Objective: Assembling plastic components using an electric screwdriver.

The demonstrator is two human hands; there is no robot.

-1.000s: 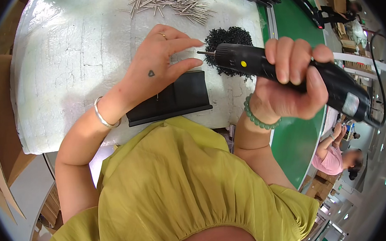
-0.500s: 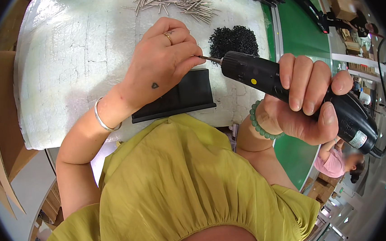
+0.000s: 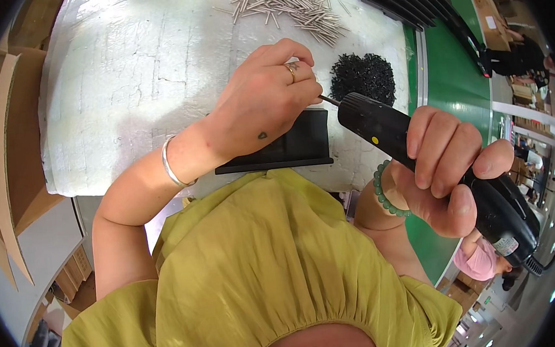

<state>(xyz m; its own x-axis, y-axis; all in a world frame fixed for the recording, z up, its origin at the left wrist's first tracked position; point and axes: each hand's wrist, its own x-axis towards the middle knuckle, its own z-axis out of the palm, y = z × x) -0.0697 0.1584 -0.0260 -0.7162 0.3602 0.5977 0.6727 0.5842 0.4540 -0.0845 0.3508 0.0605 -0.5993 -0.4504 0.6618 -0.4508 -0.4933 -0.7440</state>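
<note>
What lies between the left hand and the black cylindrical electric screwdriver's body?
In the head view, only the thin dark bit spans from screwdriver body to left hand; its tip isn't discernible.

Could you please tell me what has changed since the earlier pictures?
The left hand, its thumb and finger apart a second ago, has closed at the tip of the bit; whether it holds anything is hidden. The rear of the black driver has swung toward the person. The right hand still grips it; the black part, pile of black pieces and silver rods look unmoved, though the view shifted.
</note>
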